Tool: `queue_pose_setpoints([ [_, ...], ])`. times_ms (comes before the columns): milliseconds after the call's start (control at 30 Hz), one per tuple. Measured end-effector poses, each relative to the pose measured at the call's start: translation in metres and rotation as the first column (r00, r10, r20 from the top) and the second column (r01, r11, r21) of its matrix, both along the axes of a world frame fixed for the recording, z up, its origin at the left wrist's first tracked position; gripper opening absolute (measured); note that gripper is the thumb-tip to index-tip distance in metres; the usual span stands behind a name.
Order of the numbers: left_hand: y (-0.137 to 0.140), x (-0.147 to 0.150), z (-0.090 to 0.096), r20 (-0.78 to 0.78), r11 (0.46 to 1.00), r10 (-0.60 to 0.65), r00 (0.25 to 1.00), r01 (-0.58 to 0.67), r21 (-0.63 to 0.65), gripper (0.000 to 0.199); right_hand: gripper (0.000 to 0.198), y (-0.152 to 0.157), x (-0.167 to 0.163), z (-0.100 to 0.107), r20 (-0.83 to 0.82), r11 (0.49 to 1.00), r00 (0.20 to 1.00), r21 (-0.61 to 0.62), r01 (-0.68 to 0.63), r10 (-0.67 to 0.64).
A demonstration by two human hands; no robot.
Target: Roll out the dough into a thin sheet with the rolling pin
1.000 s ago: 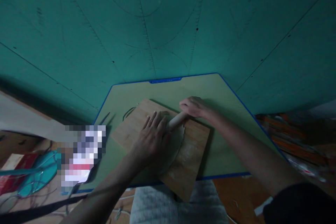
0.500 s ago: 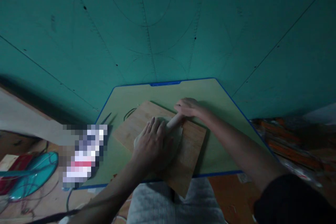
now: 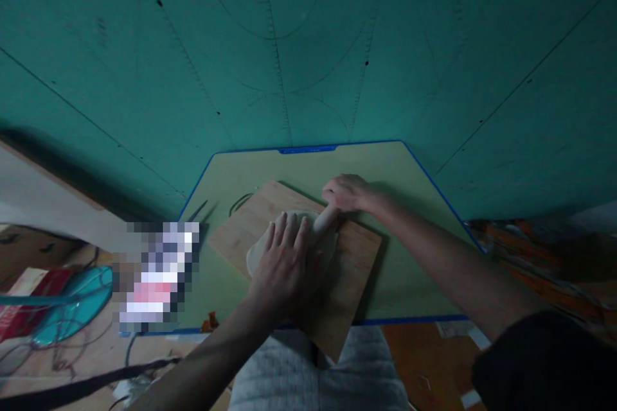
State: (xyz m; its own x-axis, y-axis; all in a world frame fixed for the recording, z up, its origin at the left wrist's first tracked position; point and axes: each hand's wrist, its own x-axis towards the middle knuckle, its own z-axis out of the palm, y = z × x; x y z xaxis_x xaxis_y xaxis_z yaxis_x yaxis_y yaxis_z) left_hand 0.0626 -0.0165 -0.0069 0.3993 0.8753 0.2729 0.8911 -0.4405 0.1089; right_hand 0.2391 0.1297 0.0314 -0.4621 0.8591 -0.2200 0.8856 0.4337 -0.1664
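Note:
A flat round of pale dough (image 3: 258, 257) lies on a wooden cutting board (image 3: 359, 263), which is turned at an angle and overhangs the table's front edge. Across the dough slants a wooden rolling pin (image 3: 324, 221). My right hand (image 3: 348, 192) is closed around the pin's far end. Flat on the dough, with its fingers stretched out, rests my left hand (image 3: 283, 260). The near end of the pin is hidden behind that hand.
The low table (image 3: 424, 270) has a blue rim and stands against a green wall (image 3: 308, 64). At its left are a pixelated object (image 3: 157, 276) and a thin pointed blade (image 3: 197, 210). A turquoise round item (image 3: 77, 308) and cables lie on the floor.
The camera view has shifted slightly. My left hand has slid a little over the dough, showing more of its left edge. My right hand keeps its grip on the rolling pin.

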Motion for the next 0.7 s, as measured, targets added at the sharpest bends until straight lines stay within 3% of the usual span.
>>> queue_pose_setpoints([
  [200, -0.003, 0.002, -0.005, -0.037, 0.999, -0.015, 0.999, 0.016, 0.034, 0.053, 0.053, 0.007, -0.015, -0.001, 0.061, 0.993, 0.993, -0.058, 0.101, -0.097],
  [433, -0.002, 0.012, 0.005, 0.028, 0.975, -0.146, 0.989, 0.149, -0.162, 0.062, 0.043, 0.002, -0.015, -0.011, -0.013, 0.992, 0.992, -0.014, 0.123, -0.123],
  [700, 0.004, 0.008, -0.001, 0.157, 0.995, -0.021, 0.987, 0.036, -0.089, 0.046, 0.043, 0.005, -0.013, -0.003, -0.001, 0.991, 0.992, -0.056, 0.124, -0.125],
])
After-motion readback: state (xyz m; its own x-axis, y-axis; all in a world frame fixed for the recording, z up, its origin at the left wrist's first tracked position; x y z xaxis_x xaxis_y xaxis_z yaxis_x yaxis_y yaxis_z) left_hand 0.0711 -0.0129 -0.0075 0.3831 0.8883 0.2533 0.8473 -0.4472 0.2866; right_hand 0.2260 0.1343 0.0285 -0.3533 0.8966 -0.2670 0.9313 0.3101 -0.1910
